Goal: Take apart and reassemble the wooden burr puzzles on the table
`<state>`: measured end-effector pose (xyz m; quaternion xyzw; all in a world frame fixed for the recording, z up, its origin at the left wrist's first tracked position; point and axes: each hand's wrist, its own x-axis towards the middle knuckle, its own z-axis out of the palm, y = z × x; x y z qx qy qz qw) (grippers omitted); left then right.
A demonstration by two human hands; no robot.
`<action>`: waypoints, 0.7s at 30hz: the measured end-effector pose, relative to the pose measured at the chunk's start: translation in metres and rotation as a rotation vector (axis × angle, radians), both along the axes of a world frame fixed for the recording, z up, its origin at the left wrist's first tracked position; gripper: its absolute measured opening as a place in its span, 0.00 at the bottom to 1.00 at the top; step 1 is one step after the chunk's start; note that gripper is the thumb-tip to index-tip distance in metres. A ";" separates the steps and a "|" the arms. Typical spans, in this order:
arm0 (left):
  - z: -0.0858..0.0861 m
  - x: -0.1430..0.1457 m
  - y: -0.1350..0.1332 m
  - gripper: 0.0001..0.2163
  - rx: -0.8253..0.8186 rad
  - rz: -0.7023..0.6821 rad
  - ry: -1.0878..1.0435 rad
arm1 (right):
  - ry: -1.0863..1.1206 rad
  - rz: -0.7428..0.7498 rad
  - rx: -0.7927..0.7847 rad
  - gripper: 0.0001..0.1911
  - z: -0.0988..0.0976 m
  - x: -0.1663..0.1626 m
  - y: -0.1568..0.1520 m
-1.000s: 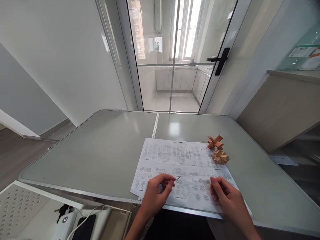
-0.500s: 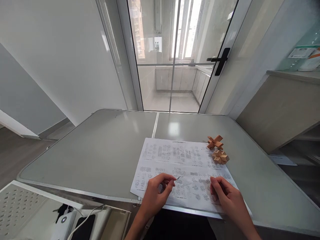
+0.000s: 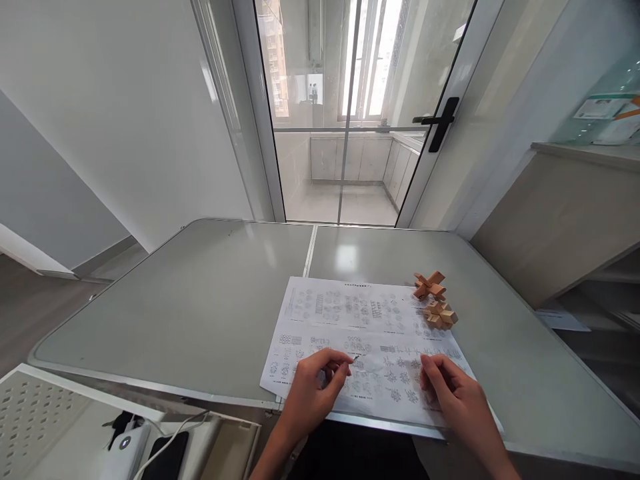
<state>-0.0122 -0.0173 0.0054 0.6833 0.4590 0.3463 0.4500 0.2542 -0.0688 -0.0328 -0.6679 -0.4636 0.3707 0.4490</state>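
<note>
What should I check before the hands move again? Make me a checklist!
1. Sheet lies on the table with its drawings facing up: ok.
2. Redder wooden shape and paler wooden shape are apart from both hands: ok.
3. Left hand holds something: cannot tell; a tiny dark mark shows by its fingertips.
4. Right hand leaves the drawings uncovered: not ok, it hides some.
5. Small print readable: cannot tell, too tiny here.
</note>
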 end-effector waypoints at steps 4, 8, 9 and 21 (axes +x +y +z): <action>-0.001 0.000 0.001 0.09 0.006 -0.004 0.002 | -0.010 0.011 -0.022 0.28 0.000 -0.001 0.002; -0.001 0.000 0.000 0.09 0.002 -0.002 0.008 | -0.063 0.044 -0.026 0.28 0.003 0.000 0.006; -0.002 0.000 0.000 0.09 0.000 -0.004 0.009 | -0.080 0.049 -0.014 0.29 0.005 0.002 0.008; -0.002 -0.004 -0.002 0.10 -0.017 -0.040 -0.012 | -0.697 -0.212 -0.067 0.28 0.049 0.087 0.108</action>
